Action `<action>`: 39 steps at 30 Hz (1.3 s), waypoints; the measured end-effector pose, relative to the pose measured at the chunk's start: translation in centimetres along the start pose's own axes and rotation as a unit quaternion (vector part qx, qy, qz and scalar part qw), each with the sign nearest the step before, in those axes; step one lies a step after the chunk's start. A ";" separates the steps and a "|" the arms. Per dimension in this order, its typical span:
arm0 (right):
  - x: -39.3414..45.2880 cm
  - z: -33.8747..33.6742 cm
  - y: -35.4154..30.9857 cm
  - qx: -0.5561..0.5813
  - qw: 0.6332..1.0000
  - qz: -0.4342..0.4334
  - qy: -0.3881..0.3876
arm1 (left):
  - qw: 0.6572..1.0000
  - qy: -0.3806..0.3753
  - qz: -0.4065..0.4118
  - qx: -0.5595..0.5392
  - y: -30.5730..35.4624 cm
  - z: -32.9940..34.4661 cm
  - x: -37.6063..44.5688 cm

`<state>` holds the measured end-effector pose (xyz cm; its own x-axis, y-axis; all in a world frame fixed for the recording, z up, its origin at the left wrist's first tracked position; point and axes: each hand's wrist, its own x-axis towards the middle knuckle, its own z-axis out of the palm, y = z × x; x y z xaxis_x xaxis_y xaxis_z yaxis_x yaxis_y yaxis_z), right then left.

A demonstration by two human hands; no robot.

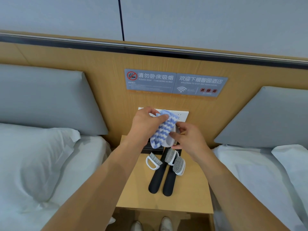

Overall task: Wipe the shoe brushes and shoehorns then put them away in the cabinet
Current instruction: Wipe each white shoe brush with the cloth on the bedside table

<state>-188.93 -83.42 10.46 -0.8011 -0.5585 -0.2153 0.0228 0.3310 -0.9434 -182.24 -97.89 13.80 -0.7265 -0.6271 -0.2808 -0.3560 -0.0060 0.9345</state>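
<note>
Both forearms are reaching forward over the wooden nightstand (pixel 196 185) between two beds. The left hand (pixel 146 124) is pinching a blue-and-white striped cloth (pixel 162 132) between thumb and fingers, pressing it against a white brush (pixel 170 140) that the right hand (pixel 190 139) is gripping from the other side.

On the nightstand, below the hands, two black shoehorns (pixel 164 179) are lying side by side, touching. One white-handled brush (pixel 154 161) is resting at their left, and two more brushes (pixel 175 161) are sitting on top of the right shoehorn.

White pillows (pixel 33 155) and grey headboard cushions (pixel 43 99) are flanking the stand. On the wooden wall panel (pixel 103 67), grey signs (pixel 175 83) are reading "PLEASE DON'T SMOKING IN BED" and "WELCOME TO STAY ZHI YUAN HOTEL", with a wifi symbol.
</note>
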 end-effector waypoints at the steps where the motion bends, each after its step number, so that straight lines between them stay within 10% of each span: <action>1: 0.0 0.1 0.1 -0.008 1.000 -0.003 0.001 | 1.000 0.001 -0.001 0.009 0.1 0.1 0.0; 15: -0.6 -0.9 -0.1 0.119 0.990 0.080 -0.006 | 0.988 -0.141 0.062 -0.019 -1.8 -0.7 -2.2; 26: -0.4 -0.8 -0.3 0.169 0.982 0.089 -0.014 | 0.984 -0.025 0.171 0.049 -2.0 0.7 -2.5; 39: -0.1 -1.4 -0.1 0.155 0.984 0.084 -0.025 | 0.972 -0.081 0.214 0.055 -2.2 -0.3 -2.5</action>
<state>-189.67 -82.31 10.93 -0.7398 -0.5552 -0.3801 0.3401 0.1789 -0.9232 -179.46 -96.51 12.54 -0.9020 -0.4222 0.0901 -0.0537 0.3170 0.9469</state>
